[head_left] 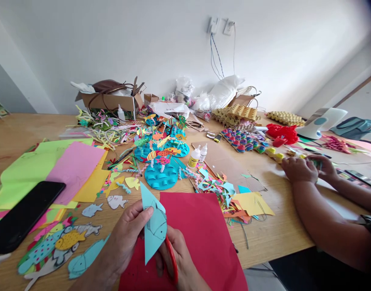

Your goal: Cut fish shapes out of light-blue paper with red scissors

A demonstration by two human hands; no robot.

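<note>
My left hand (125,232) pinches a light blue piece of paper (149,242) by its left edge, thumb on top. A fish is outlined on it in dark pen. Wrapped round the red handle of a pair of scissors (172,258) is my right hand (184,262), just under the paper's right side. The paper hides the blades. Beneath both hands lies a red sheet (194,226). To the left are cut paper fish, among them a yellow one (70,239), a light blue one (85,258) and a small white one (117,201).
A black phone (24,214) rests on coloured sheets (73,173) at left. Blue egg-carton bases (161,176) with paper fish stand ahead, near glue bottles (194,157). Paper scraps (218,188) lie to the right. A co-worker's hands (300,169) work at far right.
</note>
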